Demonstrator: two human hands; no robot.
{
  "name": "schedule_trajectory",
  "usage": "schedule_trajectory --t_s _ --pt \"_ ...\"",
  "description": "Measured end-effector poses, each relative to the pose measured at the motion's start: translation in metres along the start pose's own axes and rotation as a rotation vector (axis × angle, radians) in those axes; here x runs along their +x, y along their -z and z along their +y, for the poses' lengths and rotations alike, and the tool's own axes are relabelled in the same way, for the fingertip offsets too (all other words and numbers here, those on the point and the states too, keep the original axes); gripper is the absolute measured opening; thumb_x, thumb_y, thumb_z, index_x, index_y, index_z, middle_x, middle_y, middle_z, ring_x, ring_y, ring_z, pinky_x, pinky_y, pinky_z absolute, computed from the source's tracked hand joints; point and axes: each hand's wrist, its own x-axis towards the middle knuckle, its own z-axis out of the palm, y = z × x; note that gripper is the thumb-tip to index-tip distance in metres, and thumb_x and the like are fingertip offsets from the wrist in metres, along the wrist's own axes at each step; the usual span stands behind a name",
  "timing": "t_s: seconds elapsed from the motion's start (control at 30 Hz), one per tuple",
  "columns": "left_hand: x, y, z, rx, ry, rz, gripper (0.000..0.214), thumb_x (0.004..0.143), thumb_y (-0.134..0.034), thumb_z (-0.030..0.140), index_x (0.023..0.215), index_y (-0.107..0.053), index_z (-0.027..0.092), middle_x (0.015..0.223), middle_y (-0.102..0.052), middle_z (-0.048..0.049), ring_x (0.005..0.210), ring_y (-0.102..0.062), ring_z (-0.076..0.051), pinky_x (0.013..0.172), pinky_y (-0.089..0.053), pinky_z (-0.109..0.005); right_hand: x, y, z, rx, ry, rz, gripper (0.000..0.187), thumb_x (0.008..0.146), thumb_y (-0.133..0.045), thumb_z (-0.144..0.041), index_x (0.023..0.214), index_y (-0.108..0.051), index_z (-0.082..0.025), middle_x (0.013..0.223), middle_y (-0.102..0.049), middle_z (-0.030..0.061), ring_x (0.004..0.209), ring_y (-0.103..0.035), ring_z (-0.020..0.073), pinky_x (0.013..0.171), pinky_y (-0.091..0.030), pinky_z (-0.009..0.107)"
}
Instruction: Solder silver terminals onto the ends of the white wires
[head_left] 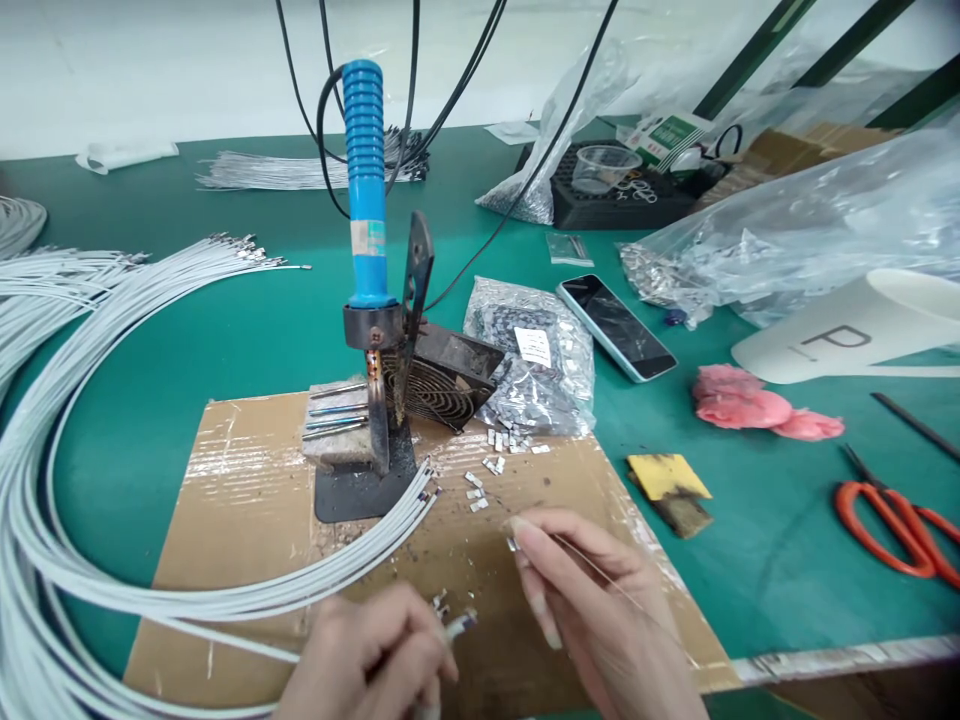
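My left hand [375, 655] is closed around the end of a white cable [459, 625], whose stripped tip pokes out toward the right. My right hand [592, 610] pinches a small metal terminal [513, 544] between thumb and fingertips and also holds a thin solder wire [600, 580] running back over the hand. Both hands hover over a cardboard sheet [247, 500]. A blue-handled soldering iron [365, 180] stands upright in a metal stand [360, 490] just beyond them. Loose metal terminals [480, 490] lie scattered on the cardboard.
A big loop of white cables [45, 440] curves in from the left. A small black fan [442, 385], a bag of terminals [536, 365], a phone [615, 328], a yellow sponge [667, 478], pink cloth [742, 408], orange scissors [892, 525] and plastic bags [810, 230] lie on the green table [225, 320].
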Motion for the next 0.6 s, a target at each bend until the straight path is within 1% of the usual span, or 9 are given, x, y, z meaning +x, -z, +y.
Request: schedule_trajectory --t_s 0.03,0.07,0.1,0.17,0.27,0.4,0.47,0.53,0.6 --pt "0.003 0.005 0.004 -0.205 0.196 -0.056 0.053 0.087 -0.064 0.068 0.067 -0.070 0.019 0.044 -0.060 0.0006 0.035 -0.031 -0.006 0.039 -0.021 -0.019 -0.001 -0.001 0.001 -0.026 -0.012 -0.002 0.028 0.071 -0.092 -0.044 0.074 -0.081 -0.019 0.047 -0.060 -0.0033 0.037 -0.047 0.0022 0.037 -0.035 0.009" --pt "0.006 0.011 0.007 -0.381 0.318 -0.067 0.051 0.080 -0.072 0.069 0.072 -0.069 0.018 0.046 -0.059 0.0030 0.035 -0.021 -0.003 0.039 -0.013 -0.018 -0.002 -0.003 0.003 -0.052 -0.018 -0.023 0.028 0.072 -0.091 -0.045 0.075 -0.082 -0.019 0.048 -0.059 -0.0032 0.037 -0.046 0.0023 0.037 -0.035 0.009" --pt "0.008 0.015 0.011 -0.491 0.359 -0.040 0.048 0.077 -0.077 0.066 0.079 -0.070 0.018 0.048 -0.059 0.0047 0.036 -0.016 -0.002 0.038 -0.009 -0.017 -0.004 -0.006 0.005 -0.076 -0.019 -0.057 0.027 0.073 -0.090 -0.045 0.075 -0.083 -0.019 0.049 -0.059 -0.0031 0.037 -0.046 0.0025 0.036 -0.035 0.010" --pt "0.011 0.019 0.016 -0.615 0.357 0.005 0.046 0.072 -0.085 0.060 0.077 -0.070 0.016 0.051 -0.060 0.0055 0.036 -0.015 0.000 0.039 -0.008 -0.017 -0.007 -0.013 0.008 -0.113 -0.016 -0.128 0.024 0.076 -0.088 -0.045 0.077 -0.084 -0.021 0.053 -0.058 -0.0031 0.038 -0.046 0.0030 0.036 -0.035 0.011" --pt "0.012 0.016 0.017 -0.675 0.319 0.060 0.044 0.071 -0.089 0.055 0.073 -0.071 0.015 0.051 -0.058 0.0058 0.037 -0.018 0.001 0.040 -0.011 -0.016 -0.013 -0.023 0.007 -0.206 -0.006 -0.186 0.015 0.079 -0.084 -0.038 0.079 -0.086 -0.024 0.059 -0.056 -0.0029 0.042 -0.049 0.0050 0.039 -0.036 0.014" --pt "0.010 0.009 0.014 -0.637 0.284 0.104 0.046 0.069 -0.089 0.056 0.071 -0.071 0.014 0.053 -0.057 0.0049 0.040 -0.019 0.001 0.042 -0.010 -0.016 -0.017 -0.032 0.003 -0.316 0.058 -0.260 0.012 0.085 -0.077 -0.032 0.085 -0.088 -0.026 0.061 -0.057 -0.0017 0.046 -0.049 0.0079 0.041 -0.036 0.019" --pt "0.009 0.007 0.014 -0.618 0.265 0.120 0.047 0.068 -0.090 0.055 0.069 -0.068 0.014 0.052 -0.054 0.0058 0.043 -0.019 0.000 0.043 -0.010 -0.016 -0.018 -0.034 0.003 -0.313 0.065 -0.292 0.013 0.087 -0.076 -0.031 0.087 -0.087 -0.026 0.063 -0.057 -0.0015 0.046 -0.049 0.0079 0.041 -0.034 0.019" --pt "0.009 0.007 0.015 -0.606 0.256 0.126 0.048 0.067 -0.091 0.054 0.067 -0.065 0.014 0.051 -0.048 0.0083 0.045 -0.016 -0.002 0.044 -0.011 -0.016 -0.019 -0.035 0.004 -0.299 0.058 -0.315 0.013 0.087 -0.075 -0.030 0.087 -0.087 -0.026 0.065 -0.057 -0.0014 0.046 -0.049 0.0074 0.041 -0.034 0.019" --pt "0.008 0.006 0.016 -0.602 0.257 0.129 0.049 0.067 -0.092 0.054 0.067 -0.063 0.015 0.051 -0.045 0.0094 0.046 -0.018 -0.002 0.045 -0.015 -0.015 -0.020 -0.035 0.005 -0.291 0.046 -0.322 0.014 0.088 -0.074 -0.030 0.087 -0.087 -0.025 0.066 -0.057 -0.0017 0.045 -0.048 0.0070 0.040 -0.033 0.019"
